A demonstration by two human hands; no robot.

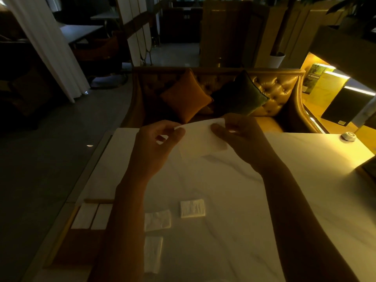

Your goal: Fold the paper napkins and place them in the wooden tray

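I hold a white paper napkin (200,139) up above the far part of the white table (284,200). My left hand (156,145) pinches its upper left corner and my right hand (238,135) pinches its upper right corner, so the sheet hangs between them. Three more napkins lie on the table near me: one (192,208) in the middle, one (157,220) left of it, and one (153,254) below that. The wooden tray (67,247) sits at the table's left edge and holds two folded napkins (91,216) side by side at its far end.
A tufted sofa (278,88) with an orange cushion (186,98) and a dark green cushion (240,94) stands just beyond the table. A small white round device (349,136) rests at the far right corner. Lit shelves with books are at the right.
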